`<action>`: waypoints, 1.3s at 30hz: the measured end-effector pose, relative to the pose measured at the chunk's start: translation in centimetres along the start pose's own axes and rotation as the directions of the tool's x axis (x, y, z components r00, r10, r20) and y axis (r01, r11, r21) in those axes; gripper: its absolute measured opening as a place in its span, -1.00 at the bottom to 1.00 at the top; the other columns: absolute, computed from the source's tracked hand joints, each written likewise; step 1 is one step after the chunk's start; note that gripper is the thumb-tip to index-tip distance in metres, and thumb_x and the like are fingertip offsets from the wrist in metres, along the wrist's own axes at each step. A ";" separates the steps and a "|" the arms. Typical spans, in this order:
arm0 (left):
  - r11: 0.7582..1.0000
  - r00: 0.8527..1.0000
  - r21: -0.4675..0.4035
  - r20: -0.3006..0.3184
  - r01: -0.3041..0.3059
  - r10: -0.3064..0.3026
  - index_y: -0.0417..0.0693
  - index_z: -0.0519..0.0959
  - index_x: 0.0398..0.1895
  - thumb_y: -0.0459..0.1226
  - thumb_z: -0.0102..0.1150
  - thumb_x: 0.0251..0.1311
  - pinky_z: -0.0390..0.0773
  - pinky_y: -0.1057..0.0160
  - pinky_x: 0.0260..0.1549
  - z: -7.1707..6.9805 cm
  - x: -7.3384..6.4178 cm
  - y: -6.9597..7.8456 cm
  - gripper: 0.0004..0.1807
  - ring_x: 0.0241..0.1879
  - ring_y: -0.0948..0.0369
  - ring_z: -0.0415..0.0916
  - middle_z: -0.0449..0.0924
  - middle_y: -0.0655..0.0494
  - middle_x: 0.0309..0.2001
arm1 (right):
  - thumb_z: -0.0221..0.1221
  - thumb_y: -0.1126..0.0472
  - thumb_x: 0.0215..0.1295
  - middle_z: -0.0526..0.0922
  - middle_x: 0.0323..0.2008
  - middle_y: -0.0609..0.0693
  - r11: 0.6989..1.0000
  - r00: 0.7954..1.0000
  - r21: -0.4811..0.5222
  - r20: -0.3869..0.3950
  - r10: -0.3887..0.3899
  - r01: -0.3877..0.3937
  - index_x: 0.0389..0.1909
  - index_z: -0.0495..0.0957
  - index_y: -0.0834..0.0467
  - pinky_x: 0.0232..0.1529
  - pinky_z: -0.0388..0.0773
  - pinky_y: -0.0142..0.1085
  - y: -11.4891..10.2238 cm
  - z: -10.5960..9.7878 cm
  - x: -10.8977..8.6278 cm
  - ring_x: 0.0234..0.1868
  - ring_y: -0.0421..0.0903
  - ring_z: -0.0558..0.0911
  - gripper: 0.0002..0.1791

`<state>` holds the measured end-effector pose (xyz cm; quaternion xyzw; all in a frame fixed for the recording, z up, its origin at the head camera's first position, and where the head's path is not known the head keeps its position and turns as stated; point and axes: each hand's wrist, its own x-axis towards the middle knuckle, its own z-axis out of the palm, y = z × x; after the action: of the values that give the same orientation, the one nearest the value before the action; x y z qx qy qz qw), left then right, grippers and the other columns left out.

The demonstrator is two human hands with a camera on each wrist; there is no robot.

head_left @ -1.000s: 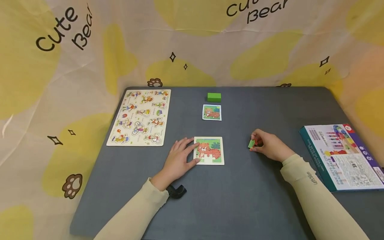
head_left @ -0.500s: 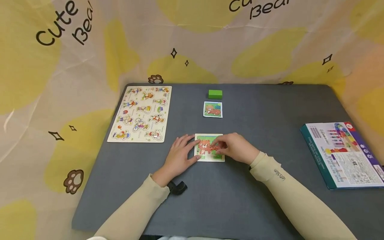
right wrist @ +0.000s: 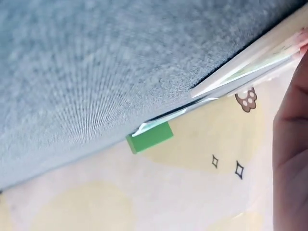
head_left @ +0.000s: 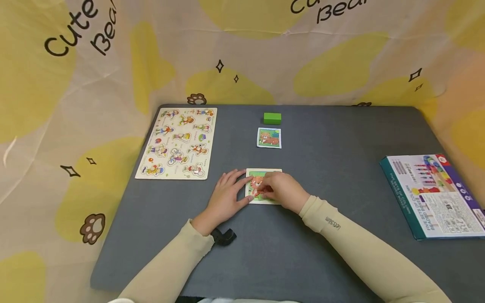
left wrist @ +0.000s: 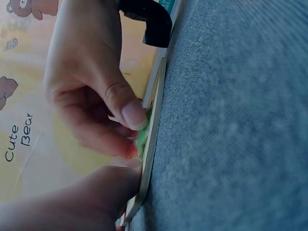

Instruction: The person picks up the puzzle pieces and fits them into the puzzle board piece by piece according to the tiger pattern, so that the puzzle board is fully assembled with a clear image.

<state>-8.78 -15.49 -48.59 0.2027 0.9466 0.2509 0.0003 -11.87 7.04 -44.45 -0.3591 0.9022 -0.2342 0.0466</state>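
Observation:
A square tiger jigsaw puzzle (head_left: 261, 170) in a pale frame lies flat on the grey table, in the middle of the head view. My left hand (head_left: 225, 201) rests at its left side, fingers extended, with index finger and thumb touching the frame's left edge. Over the right part of the puzzle my right hand (head_left: 285, 191) pinches a small puzzle piece between thumb and fingers. Green and red parts of this puzzle piece (left wrist: 142, 138) show low against the board in the left wrist view. How far it sits in its gap is hidden by the fingers.
Behind the puzzle lie a small tiger picture card (head_left: 269, 138) and a green block (head_left: 272, 118). A board with printed animal figures (head_left: 176, 143) lies at the left. On the right sits a flat teal-and-white box (head_left: 435, 198). A patterned cloth (head_left: 246, 50) hangs behind the table.
My right hand has come leftward from the table right of the puzzle to above it, carrying the puzzle piece, and then slid a little further left. The left hand stays at the frame.

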 end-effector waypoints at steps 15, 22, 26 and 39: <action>1.000 1.000 0.001 -0.008 0.014 -0.014 0.06 0.50 0.48 -0.03 0.43 0.32 -0.07 -0.18 0.57 0.2 -0.5 -0.2 -0.32 0.58 -0.08 0.07 0.31 -0.04 0.53 | 0.40 0.37 0.31 0.66 -0.13 0.14 0.832 0.975 -0.549 -0.128 -0.180 0.081 0.01 0.74 0.29 -0.03 0.70 -0.16 -3.5 3.6 -3.7 -0.12 0.07 0.60 -0.74; 1.000 1.000 -0.019 0.011 0.022 -0.022 0.08 0.48 0.50 -0.03 0.43 0.32 -0.07 -0.18 0.57 0.3 -0.8 -0.4 -0.30 0.59 -0.07 0.05 0.30 -0.04 0.54 | 0.46 0.24 0.28 0.67 -0.05 0.08 0.936 0.992 -0.351 -0.114 -0.055 0.011 0.09 0.72 0.21 0.02 0.65 -0.08 -2.7 2.9 -4.0 -0.03 0.05 0.62 -0.63; 1.000 0.999 -0.024 0.036 0.009 -0.008 0.10 0.35 0.60 0.02 0.35 0.38 -0.05 -0.26 0.55 -1.4 -0.5 -0.8 -0.23 0.62 -0.12 -0.05 0.18 -0.07 0.60 | 0.45 0.24 0.28 0.67 -0.07 0.13 0.971 0.974 -0.231 -0.225 0.014 -0.067 0.13 0.70 0.25 -0.02 0.63 0.03 -0.3 -0.8 -4.6 -0.08 0.11 0.63 -0.59; 0.948 0.985 0.271 -0.087 0.167 -0.148 0.20 -0.16 0.75 0.30 -0.12 0.52 -0.49 -0.23 0.54 -15.0 7.4 -7.2 -0.08 0.62 0.04 -0.72 -0.46 0.02 0.71 | -0.19 -0.41 0.58 -0.45 0.67 0.16 0.833 0.860 -0.227 -0.217 0.462 -0.505 0.72 -0.28 0.03 0.41 -0.73 0.34 11.0 -14.4 -8.3 0.60 0.22 -0.57 -0.03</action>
<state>-19.85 -25.44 -38.16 0.1162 0.9850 0.1214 -0.0389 -16.26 25.14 -37.43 -0.1024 0.9881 -0.1135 -0.0156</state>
